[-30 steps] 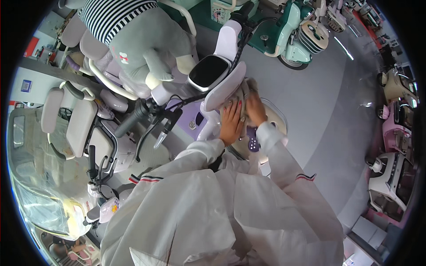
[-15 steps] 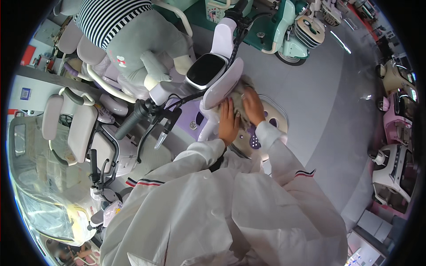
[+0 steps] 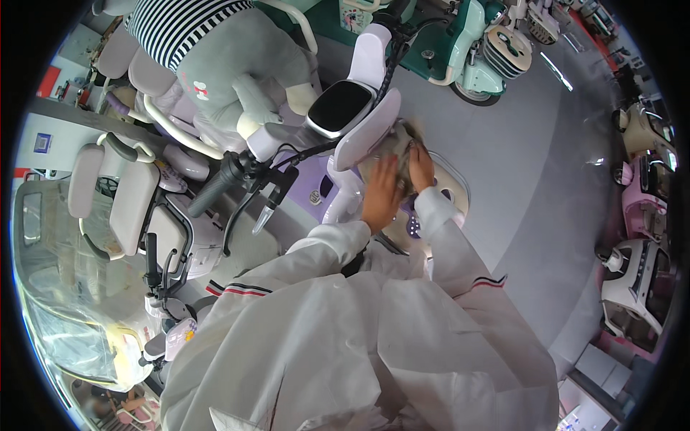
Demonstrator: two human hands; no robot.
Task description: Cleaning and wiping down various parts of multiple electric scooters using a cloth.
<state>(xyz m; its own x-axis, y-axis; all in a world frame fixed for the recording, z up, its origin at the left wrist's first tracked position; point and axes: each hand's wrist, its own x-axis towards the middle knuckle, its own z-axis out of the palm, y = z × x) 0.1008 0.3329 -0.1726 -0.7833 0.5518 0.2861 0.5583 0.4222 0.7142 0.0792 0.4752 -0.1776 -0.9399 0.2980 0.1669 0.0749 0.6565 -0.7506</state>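
Just in front of me stands a pale purple electric scooter (image 3: 368,133) with a dark display (image 3: 340,108) and black handlebar grips. A crumpled grey-beige cloth (image 3: 394,142) lies against its front, below the headstock cover. My left hand (image 3: 382,192) rests flat on the cloth, fingers stretched out and slightly blurred. On the cloth's right side, my right hand (image 3: 421,169) has its fingers curled around the fabric. Under my hands, part of a beige basket (image 3: 453,188) with round holes shows, with a purple dotted piece (image 3: 412,224) beside it.
A grey plush toy (image 3: 237,65) with a striped top sits on the scooter's seat. Beyond stands a green scooter (image 3: 474,61). To the left is another scooter with grey seats (image 3: 133,201) beside a clear plastic cover (image 3: 72,287). Several small vehicles line the right side, including a pink one (image 3: 643,190).
Both hands and the cloth have shifted a little to the right and the cloth has bunched differently. The whole view has moved slightly.
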